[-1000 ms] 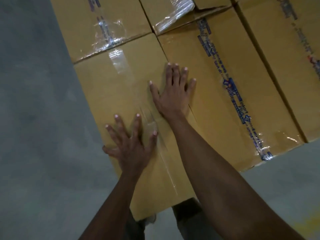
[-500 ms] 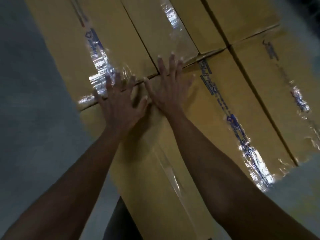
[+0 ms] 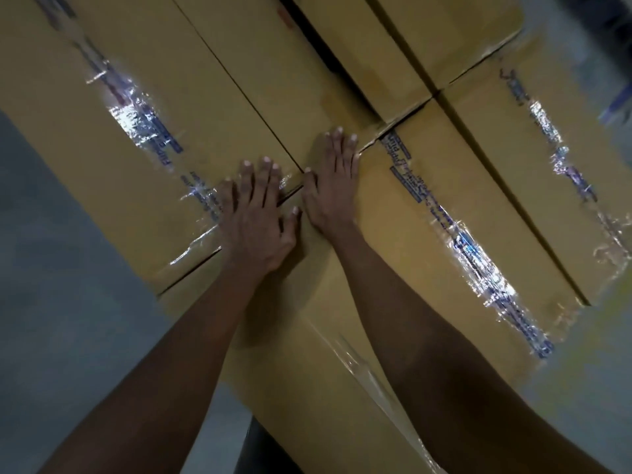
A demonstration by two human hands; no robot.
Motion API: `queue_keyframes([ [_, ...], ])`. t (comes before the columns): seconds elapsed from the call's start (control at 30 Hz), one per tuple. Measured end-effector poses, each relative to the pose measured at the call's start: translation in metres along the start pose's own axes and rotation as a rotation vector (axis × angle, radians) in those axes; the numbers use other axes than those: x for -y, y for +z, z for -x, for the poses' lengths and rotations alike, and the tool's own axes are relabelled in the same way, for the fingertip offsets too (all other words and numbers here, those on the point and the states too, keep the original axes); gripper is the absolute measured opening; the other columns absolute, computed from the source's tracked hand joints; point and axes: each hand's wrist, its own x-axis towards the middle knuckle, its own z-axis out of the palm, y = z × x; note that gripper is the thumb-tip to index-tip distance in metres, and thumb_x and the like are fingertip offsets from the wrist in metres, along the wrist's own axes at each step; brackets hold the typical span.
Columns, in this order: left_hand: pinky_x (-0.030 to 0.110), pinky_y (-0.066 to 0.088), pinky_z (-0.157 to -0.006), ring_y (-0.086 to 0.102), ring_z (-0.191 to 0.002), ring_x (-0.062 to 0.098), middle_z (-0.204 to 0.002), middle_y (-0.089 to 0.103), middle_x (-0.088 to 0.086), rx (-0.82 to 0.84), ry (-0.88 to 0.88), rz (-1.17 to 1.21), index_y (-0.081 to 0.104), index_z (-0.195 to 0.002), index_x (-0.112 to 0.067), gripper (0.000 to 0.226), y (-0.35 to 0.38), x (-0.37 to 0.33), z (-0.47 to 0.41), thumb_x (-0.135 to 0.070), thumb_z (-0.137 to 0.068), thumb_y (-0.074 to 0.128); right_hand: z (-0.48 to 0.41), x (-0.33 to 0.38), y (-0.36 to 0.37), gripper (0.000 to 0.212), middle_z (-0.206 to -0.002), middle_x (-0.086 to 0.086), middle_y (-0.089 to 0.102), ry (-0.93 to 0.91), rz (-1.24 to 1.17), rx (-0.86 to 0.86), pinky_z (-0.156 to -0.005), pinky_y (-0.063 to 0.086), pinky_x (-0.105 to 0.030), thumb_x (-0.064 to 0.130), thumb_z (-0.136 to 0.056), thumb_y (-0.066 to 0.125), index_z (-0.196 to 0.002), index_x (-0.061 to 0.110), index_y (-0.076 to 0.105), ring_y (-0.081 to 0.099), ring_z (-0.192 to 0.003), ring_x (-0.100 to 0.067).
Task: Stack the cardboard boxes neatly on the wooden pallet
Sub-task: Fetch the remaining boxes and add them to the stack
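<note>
While left hand (image 3: 256, 220), right hand (image 3: 333, 196) press flat, fingers (image 3: 264, 181) straight: five-plus cardboard boxes (image 3: 307, 357).

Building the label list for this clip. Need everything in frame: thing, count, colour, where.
cardboard boxes: at least five, tan, packed side by side, filling most of the view
printed tape: three strips, clear with blue lettering, along three box tops
plain tape: one strip, clear, along the nearest box's top
floor: grey, at left and lower right
dark shape: one, black, bottom edge below the nearest box; cannot tell what it is
left hand: one, flat on the box tops, fingers across a seam between boxes
right hand: one, flat beside it, fingers straight
</note>
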Motion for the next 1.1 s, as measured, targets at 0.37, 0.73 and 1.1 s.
queue_keyframes([
  [0.37, 0.068, 0.031, -0.112, 0.041, -0.14, 0.051, -0.154, 0.042, 0.027, 0.198, -0.068, -0.077, 0.047, -0.146, 0.004, 0.076, -0.019, -0.031, -0.008, -0.048, -0.093, 0.032, -0.007, 0.015, -0.029, 0.084, -0.17, -0.011, -0.013, 0.035, 0.17, 0.305, -0.125, -0.005, -0.051, 0.057, -0.102, 0.034, -0.162, 0.007, 0.002, -0.02, -0.154, -0.032],
  [0.73, 0.085, 0.012, -0.106, 0.004, -0.154, 0.049, -0.17, 0.004, 0.019, -0.04, 0.139, -0.129, 0.01, -0.163, -0.026, 0.08, -0.029, -0.191, -0.127, -0.06, -0.095, 0.035, -0.061, -0.142, -0.14, 0.076, -0.171, -0.005, -0.002, 0.303, 0.094, -0.11, -0.103, 0.005, -0.085, 0.081, -0.09, 0.034, -0.157, 0.049, 0.021, -0.013, -0.155, -0.035],
  [1.1, 0.085, 0.001, -0.106, -0.029, -0.149, 0.046, -0.163, -0.031, 0.022, 0.229, 0.027, -0.14, -0.018, -0.161, -0.02, 0.101, 0.026, -0.205, -0.166, -0.069, -0.091, 0.038, -0.117, -0.183, -0.115, 0.096, -0.168, 0.011, -0.021, 0.11, 0.278, 0.164, -0.107, -0.013, -0.077, 0.092, -0.082, 0.017, -0.161, 0.04, -0.004, -0.026, -0.153, -0.03],
])
